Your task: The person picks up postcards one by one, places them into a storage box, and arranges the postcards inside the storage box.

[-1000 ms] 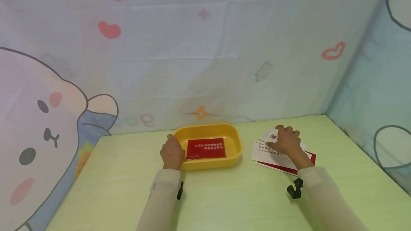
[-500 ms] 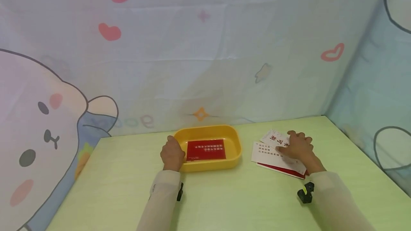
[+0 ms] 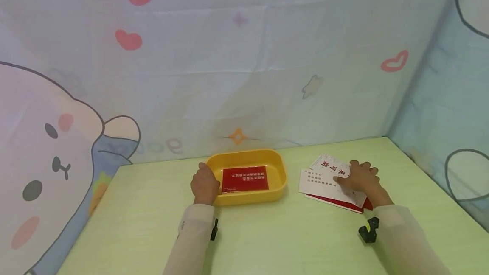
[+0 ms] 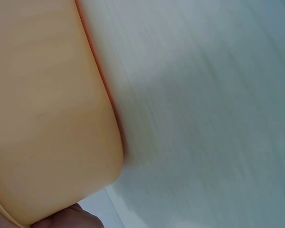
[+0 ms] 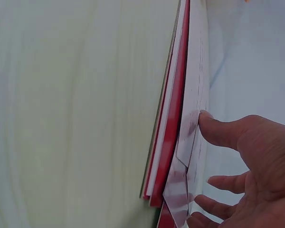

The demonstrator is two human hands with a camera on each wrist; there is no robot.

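Observation:
My left hand (image 3: 205, 184) grips the left rim of a yellow plastic tray (image 3: 250, 198), its fingers partly hidden. In the left wrist view the tray's outer wall (image 4: 52, 104) fills the left side, with a bit of a hand (image 4: 69, 217) below. A red card with white print (image 3: 244, 179) lies inside the tray. My right hand (image 3: 363, 178) touches the right end of a fanned pile of cards. On top are a white card with red characters (image 3: 327, 163) and a white card with small black print (image 3: 322, 184). In the right wrist view my thumb (image 5: 221, 130) touches the top card, apart from the fingers.
Beneath the white cards, red cards (image 3: 336, 201) stick out at the pile's front. The pale green table (image 3: 263, 237) meets a printed cloth backdrop (image 3: 229, 75) behind the tray. Another cloth wall (image 3: 447, 139) stands to the right.
My right hand has slid right and slightly nearer over the card pile, uncovering more red characters on the top card. My left hand and the tray have stayed put.

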